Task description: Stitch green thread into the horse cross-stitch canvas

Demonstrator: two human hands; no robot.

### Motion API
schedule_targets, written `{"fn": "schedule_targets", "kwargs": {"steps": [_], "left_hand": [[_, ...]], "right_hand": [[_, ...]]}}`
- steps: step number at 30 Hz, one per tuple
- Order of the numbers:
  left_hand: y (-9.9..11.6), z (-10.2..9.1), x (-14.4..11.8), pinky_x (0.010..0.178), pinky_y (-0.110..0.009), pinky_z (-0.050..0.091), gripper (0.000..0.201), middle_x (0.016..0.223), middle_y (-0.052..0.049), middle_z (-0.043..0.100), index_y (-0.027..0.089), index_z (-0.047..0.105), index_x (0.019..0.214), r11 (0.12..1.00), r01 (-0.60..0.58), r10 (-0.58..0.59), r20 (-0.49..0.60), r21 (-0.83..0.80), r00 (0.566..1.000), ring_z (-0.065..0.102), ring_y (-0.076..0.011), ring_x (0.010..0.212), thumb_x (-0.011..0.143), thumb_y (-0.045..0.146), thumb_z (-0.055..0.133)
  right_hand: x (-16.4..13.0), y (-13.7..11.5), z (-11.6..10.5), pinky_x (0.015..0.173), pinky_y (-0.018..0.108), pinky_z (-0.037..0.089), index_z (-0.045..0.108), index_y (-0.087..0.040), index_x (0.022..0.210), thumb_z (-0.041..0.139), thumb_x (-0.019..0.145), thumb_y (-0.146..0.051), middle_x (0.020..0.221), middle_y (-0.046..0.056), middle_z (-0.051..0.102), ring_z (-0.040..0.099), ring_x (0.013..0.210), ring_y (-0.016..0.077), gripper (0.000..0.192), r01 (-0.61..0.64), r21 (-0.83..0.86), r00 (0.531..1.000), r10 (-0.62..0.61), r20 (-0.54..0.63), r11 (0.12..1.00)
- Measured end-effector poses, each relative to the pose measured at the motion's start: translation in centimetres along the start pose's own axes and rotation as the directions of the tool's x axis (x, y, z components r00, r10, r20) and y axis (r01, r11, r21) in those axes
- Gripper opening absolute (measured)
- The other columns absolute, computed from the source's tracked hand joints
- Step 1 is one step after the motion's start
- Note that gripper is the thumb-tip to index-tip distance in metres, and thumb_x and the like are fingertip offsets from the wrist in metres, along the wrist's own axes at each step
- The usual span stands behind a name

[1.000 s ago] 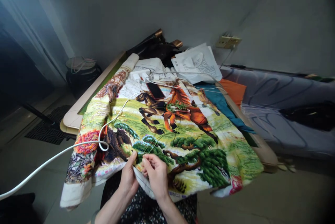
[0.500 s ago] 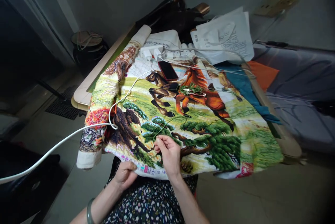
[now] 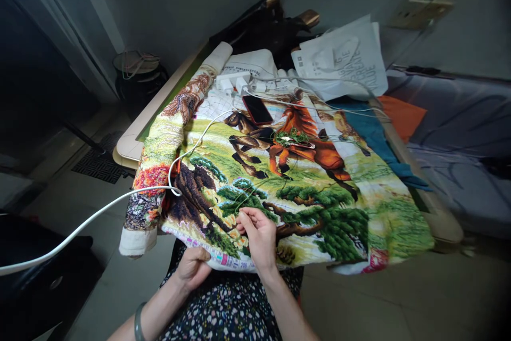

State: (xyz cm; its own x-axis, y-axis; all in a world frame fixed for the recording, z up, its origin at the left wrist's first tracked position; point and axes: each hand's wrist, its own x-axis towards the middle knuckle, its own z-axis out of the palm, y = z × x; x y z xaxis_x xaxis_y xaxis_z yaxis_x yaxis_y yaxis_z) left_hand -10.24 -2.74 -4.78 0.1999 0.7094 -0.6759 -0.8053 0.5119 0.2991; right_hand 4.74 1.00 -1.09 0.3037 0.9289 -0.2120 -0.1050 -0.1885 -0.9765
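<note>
A large cross-stitch canvas [image 3: 207, 133] with horses and pine branches covers the table and hangs over its near edge. My left hand [image 3: 194, 267] is closed on the canvas's near border, thumb on top and fingers underneath. Above the lower middle of the picture, my right hand [image 3: 261, 237] pinches thumb and forefinger together. Green thread [image 3: 244, 200] runs from those fingertips across the stitched pine; any needle there is too small to make out. Farther back, a tangle of green thread [image 3: 294, 138] lies on the orange horse. The canvas's left side is a thick roll [image 3: 157, 144].
A phone [image 3: 257, 110] and a white power strip [image 3: 228, 81] with plugs rest on the canvas. A white cable [image 3: 96, 210] crosses its left side. White paper bags [image 3: 343, 59] and teal cloth [image 3: 375, 136] lie along the back and right of the table [image 3: 130, 141].
The view has shifted very slightly. My left hand still grips the border and my right hand keeps its pinch at nearly the same spot over the canvas.
</note>
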Motion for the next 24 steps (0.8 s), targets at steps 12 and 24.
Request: {"fn": "schedule_targets", "kwargs": {"steps": [12,24], "left_hand": [[0.0,0.1,-0.1,0.084,-0.041,0.052,0.027,0.061,-0.005,0.069,0.016,0.063,0.054,1.000,0.000,0.000,-0.002,-0.004,1.000,0.063,-0.0214,0.064,0.042,-0.008,0.057],[0.4,7.3,3.6,0.083,-0.035,0.054,0.017,0.078,-0.005,0.076,0.015,0.072,0.090,0.975,-0.143,0.134,-0.061,-0.169,0.989,0.070,-0.0202,0.073,0.072,0.013,0.071]], "right_hand": [[0.1,0.1,0.0,0.051,0.023,0.048,0.068,-0.015,0.084,0.071,0.075,-0.041,0.065,0.002,0.066,0.059,0.054,0.0142,0.028,-0.011,0.008,1.000,0.011,-0.003,1.000],[0.2,0.5,0.1,0.062,0.026,0.051,0.069,-0.016,0.079,0.062,0.085,-0.035,0.076,0.005,0.067,0.063,0.069,0.0178,0.021,0.188,-0.147,0.982,-0.184,0.040,0.971]]}}
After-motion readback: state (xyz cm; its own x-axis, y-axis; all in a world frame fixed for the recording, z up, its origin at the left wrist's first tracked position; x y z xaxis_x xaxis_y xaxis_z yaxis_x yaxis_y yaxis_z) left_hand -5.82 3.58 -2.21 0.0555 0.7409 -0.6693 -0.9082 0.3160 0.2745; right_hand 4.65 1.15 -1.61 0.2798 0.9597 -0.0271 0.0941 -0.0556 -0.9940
